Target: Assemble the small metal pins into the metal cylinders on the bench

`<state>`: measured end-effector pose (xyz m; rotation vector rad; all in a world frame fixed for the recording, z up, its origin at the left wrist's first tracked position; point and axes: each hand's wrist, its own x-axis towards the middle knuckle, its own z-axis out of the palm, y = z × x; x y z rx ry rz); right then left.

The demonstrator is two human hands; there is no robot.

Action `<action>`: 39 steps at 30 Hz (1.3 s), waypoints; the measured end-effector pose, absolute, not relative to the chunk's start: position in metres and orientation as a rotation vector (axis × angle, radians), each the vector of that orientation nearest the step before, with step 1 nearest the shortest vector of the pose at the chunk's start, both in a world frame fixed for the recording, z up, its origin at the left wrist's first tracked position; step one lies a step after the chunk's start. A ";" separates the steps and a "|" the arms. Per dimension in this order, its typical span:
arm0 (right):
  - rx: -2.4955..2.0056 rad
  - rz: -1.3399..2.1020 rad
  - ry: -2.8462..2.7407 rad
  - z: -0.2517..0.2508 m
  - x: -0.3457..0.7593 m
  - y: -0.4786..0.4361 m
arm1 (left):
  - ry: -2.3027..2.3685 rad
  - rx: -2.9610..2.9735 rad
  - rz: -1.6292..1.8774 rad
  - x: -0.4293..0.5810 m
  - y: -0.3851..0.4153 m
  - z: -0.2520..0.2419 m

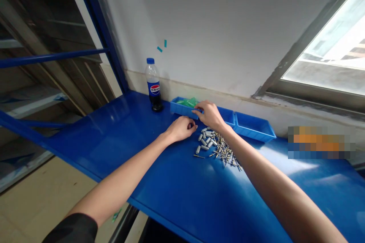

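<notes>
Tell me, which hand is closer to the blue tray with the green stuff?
Right. The right hand touches the front rim of the blue tray. The left hand rests on the table nearer the person, apart from the tray.

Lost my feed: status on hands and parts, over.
Left hand curled on bench beside metal parts pile. Right hand touching rim of left bin. Bottle stands clear.
</notes>
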<state>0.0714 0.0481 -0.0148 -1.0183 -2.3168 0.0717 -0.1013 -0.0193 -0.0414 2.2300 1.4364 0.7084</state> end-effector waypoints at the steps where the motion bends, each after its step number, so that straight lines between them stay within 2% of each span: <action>1: -0.976 0.075 -2.291 -0.012 0.077 0.043 | 1.400 2.194 0.746 -0.100 -0.020 -0.041; 7: -0.921 0.091 -2.113 0.018 0.113 0.000 | 1.241 1.803 0.928 -0.084 -0.027 -0.037; 13: -0.919 0.091 -2.039 0.029 0.142 -0.038 | 0.804 1.388 1.232 -0.070 -0.036 -0.024; 17: -0.934 0.225 -1.964 0.026 0.157 -0.054 | 0.694 1.287 1.280 -0.063 -0.042 -0.020; 21: -1.176 0.477 -1.726 0.023 0.160 -0.065 | 0.724 1.270 1.289 -0.057 -0.044 -0.024; 25: -1.163 1.005 -1.635 0.018 0.157 -0.075 | 0.858 1.446 1.288 -0.055 -0.044 -0.020; 30: -0.914 1.476 -1.281 0.016 0.157 -0.093 | 1.011 1.986 1.258 -0.042 -0.046 0.013; 34: -0.895 1.519 -1.106 0.004 0.176 -0.098 | 1.001 2.416 1.001 -0.025 -0.038 0.030; 39: -1.157 1.296 -1.134 -0.032 0.212 -0.091 | 0.992 2.651 0.752 -0.005 -0.023 0.014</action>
